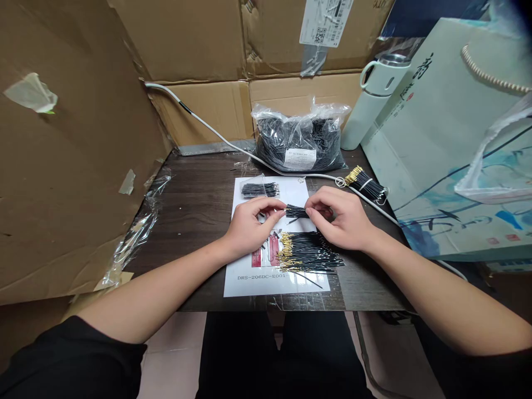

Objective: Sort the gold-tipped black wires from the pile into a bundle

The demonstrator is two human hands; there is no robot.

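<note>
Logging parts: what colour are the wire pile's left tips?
The tips are gold, in the head view.

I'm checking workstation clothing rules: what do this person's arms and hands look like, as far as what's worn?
The left sleeve and right sleeve are plain black, with no markings visible. Below them the forearms are bare. The left hand and right hand are ungloved; no watch or bracelet shows.

A pale flask (364, 119) stands just beside a large paper bag (436, 160) with a cord handle (494, 73); a white cable (211, 128) runs across the dark desk (199, 199); cardboard (187, 39) rises behind and at left — the back bears a printed label (326, 22) and grey tape (313, 60).
</note>
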